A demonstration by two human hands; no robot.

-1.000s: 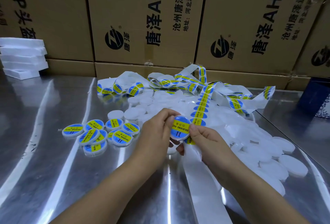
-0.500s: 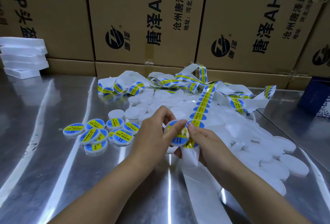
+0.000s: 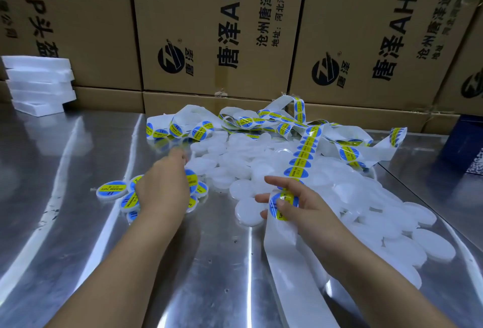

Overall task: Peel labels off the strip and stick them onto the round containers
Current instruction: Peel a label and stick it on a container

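Note:
My left hand (image 3: 164, 186) hovers flat over the group of labelled containers (image 3: 111, 189) at centre left, its fingertips reaching toward the white pile; nothing shows in its grip. My right hand (image 3: 303, 207) holds the label strip (image 3: 304, 152), with the thumb pressing on a blue and yellow label (image 3: 274, 206) and the other fingers spread. The strip runs from that hand up to a tangle (image 3: 245, 120) at the back. Its bare white backing (image 3: 287, 275) trails toward me. Unlabelled white round containers (image 3: 251, 168) lie heaped between and right of my hands.
The shiny metal table (image 3: 78, 223) carries everything. Cardboard boxes (image 3: 209, 40) wall off the back. At the far left, white foam slabs (image 3: 39, 82) are stacked. A dark blue box (image 3: 462, 144) stands at the right edge.
My left hand has left the strip and swung left over the labelled group, taking the freshly labelled container there. My right hand has dropped a little, still holding the strip.

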